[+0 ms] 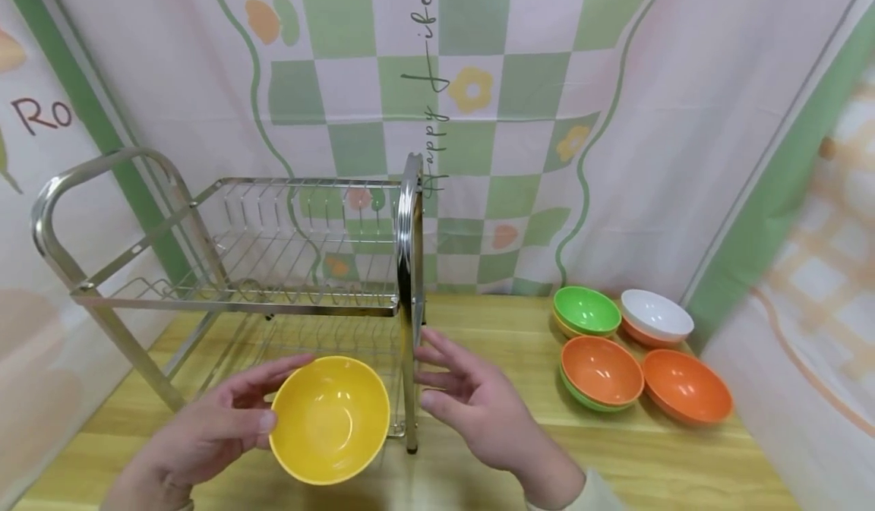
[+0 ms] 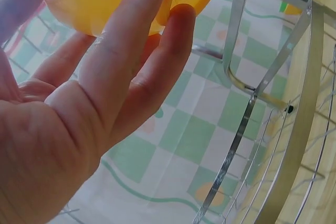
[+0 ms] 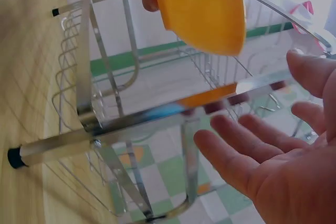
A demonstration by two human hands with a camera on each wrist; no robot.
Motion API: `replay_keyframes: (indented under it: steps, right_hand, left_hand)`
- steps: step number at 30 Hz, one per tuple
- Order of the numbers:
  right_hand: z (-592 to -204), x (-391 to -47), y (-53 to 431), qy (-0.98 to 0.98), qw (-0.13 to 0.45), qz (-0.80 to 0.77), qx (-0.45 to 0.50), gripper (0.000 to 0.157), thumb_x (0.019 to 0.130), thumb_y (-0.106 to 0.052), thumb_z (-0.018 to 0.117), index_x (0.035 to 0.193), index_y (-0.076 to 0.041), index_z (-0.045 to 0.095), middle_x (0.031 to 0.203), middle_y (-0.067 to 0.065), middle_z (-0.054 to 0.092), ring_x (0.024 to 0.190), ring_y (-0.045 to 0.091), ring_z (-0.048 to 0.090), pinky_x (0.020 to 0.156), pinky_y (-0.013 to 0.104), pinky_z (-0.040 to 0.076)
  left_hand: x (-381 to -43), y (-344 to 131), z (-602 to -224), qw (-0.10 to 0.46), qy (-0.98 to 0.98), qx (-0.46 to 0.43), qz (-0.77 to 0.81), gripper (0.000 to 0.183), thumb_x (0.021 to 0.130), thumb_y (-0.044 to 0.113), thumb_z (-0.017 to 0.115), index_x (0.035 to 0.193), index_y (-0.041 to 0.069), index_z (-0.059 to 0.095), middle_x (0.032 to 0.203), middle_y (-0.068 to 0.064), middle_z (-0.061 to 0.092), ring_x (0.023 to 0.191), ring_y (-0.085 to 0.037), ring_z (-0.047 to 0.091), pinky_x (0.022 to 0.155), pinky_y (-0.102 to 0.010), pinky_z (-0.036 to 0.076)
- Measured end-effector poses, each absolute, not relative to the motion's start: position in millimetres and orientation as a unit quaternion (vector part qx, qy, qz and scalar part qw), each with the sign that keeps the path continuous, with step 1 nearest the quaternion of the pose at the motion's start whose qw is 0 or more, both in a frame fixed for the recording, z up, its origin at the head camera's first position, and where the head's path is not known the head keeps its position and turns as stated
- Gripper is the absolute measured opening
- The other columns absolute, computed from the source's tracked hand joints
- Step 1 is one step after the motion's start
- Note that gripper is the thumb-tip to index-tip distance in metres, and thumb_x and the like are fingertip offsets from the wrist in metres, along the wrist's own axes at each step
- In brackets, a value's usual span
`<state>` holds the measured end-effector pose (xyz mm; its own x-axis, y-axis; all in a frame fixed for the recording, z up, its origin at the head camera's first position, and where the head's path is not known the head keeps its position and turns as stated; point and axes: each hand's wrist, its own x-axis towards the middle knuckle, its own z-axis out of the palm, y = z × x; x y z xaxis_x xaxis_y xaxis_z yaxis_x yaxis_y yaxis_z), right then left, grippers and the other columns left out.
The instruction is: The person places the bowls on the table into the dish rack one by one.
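Note:
A yellow bowl (image 1: pixel 331 420) is held in front of the metal dish rack (image 1: pixel 235 310), its inside turned toward the head camera. My left hand (image 1: pixel 212 420) pinches the bowl at its left side, thumb at the near rim and fingers behind. Seen from the left wrist, the thumb and fingers (image 2: pixel 168 51) bear on the bowl's yellow wall. My right hand (image 1: pixel 478 405) is beside the rack's right end post with spread, relaxed fingers and nothing held. In the right wrist view its fingertips (image 3: pixel 207 137) come close to the metal post.
On the wooden table (image 1: pixel 492 329) at the right are stacked bowls: a green bowl (image 1: pixel 586 310), a white bowl (image 1: pixel 658 313) and an orange bowl (image 1: pixel 601 370) on top of others. Another orange bowl (image 1: pixel 687 386) sits beside them. A patterned curtain (image 1: pixel 533 154) hangs behind.

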<state>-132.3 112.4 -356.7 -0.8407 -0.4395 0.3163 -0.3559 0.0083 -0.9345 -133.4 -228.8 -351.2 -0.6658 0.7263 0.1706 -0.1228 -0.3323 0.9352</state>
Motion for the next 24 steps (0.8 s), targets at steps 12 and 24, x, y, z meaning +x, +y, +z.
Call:
replay_keyframes:
  steps: [12, 24]
  right_hand:
    - [-359.2, -136.7, 94.5, 0.766, -0.016, -0.604, -0.221, 0.045, 0.092, -0.017, 0.074, 0.133, -0.005, 0.062, 0.115, 0.007, 0.07, 0.102, 0.021, 0.066, 0.087, 0.031, 0.055]
    - [-355.1, -140.3, 88.3, 0.74, -0.098, -0.616, -0.252, 0.045, 0.09, -0.011, 0.075, 0.133, -0.006, 0.063, 0.105, 0.011, 0.07, 0.094, 0.021, 0.067, 0.08, 0.034, 0.058]
  left_hand:
    - [-140.0, -243.7, -359.1, 0.261, 0.519, 0.3, 0.757, 0.057, 0.101, -0.009, 0.04, 0.155, 0.01, 0.034, 0.147, -0.017, 0.042, 0.119, -0.038, 0.056, 0.094, -0.051, 0.05]
    - [-144.4, -249.2, -356.9, 0.239, 0.559, 0.256, 0.751, 0.056, 0.101, -0.007, 0.045, 0.153, 0.014, 0.04, 0.146, -0.01, 0.043, 0.118, -0.035, 0.056, 0.094, -0.05, 0.05]
